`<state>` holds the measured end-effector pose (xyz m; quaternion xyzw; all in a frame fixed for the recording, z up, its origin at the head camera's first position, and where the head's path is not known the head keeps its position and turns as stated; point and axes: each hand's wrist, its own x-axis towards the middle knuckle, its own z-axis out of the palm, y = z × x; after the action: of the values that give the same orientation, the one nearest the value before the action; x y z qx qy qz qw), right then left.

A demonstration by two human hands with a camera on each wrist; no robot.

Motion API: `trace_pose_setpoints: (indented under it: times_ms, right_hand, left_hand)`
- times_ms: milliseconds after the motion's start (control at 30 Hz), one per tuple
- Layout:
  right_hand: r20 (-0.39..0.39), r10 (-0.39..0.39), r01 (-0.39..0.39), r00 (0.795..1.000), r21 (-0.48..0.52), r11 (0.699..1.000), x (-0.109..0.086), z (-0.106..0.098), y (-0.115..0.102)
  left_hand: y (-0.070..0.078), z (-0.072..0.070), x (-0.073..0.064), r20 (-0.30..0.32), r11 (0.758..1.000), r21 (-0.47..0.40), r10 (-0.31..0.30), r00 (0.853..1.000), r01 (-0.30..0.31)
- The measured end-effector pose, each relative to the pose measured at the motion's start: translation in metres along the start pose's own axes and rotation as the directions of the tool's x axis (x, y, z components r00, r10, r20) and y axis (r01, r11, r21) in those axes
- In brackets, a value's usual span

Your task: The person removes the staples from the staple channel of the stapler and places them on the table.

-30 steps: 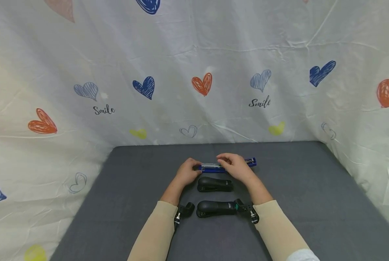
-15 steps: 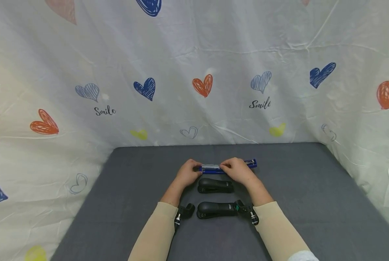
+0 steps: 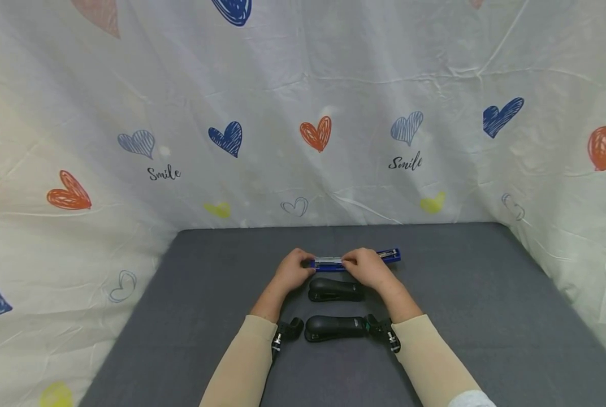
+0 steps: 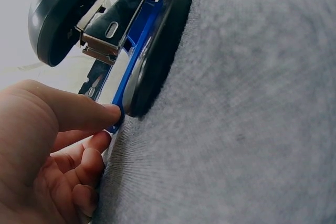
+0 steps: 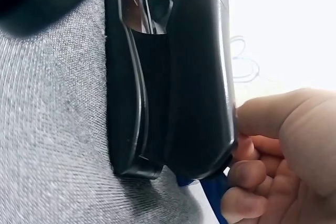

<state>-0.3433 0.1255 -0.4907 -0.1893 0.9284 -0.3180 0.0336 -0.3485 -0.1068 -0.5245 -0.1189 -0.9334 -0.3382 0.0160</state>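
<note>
A blue stapler [image 3: 390, 256] lies opened out across the table, its top folded back to the right. My left hand [image 3: 291, 268] pinches its left end; in the left wrist view, thumb and fingers hold the tip of the blue base [image 4: 127, 80]. Along the channel runs a silver strip of staples [image 3: 327, 260]. My right hand [image 3: 366, 267] is over the stapler's middle, its fingertips pinching the strip's right end. The right wrist view shows the curled fingers of that hand [image 5: 283, 150], but a black stapler [image 5: 202, 77] hides what they hold.
Two black staplers lie on my side of the blue one: a nearer stapler [image 3: 335, 328] and a farther stapler [image 3: 335, 289] close under my hands. Grey cloth [image 3: 221, 294] covers the table. A white curtain [image 3: 262, 186] printed with hearts hangs behind it.
My right hand has come down from above the stapler, its fingers closing at the strip's right end, then shifting slightly left. My left hand keeps its hold.
</note>
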Motion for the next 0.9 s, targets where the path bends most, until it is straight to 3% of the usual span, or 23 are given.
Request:
trace_pose_setpoints:
  times_ms: [433,633,900]
  right_hand:
    - [-0.100,0.073,-0.059,0.992,0.136,0.989,0.006,0.007,0.003]
    - [-0.105,0.090,-0.065,0.990,0.222,0.973,0.006,0.010,0.002]
    - [-0.077,0.088,-0.066,0.993,0.252,0.965,0.006,0.012,0.002]
  left_hand:
    - [-0.001,0.001,0.001,0.000,1.000,-0.003,-0.010,1.000,0.010]
    - [-0.001,0.002,0.002,0.000,1.000,-0.008,-0.017,1.000,0.017]
    - [-0.002,0.002,0.003,-0.001,1.000,-0.004,-0.012,1.000,0.012]
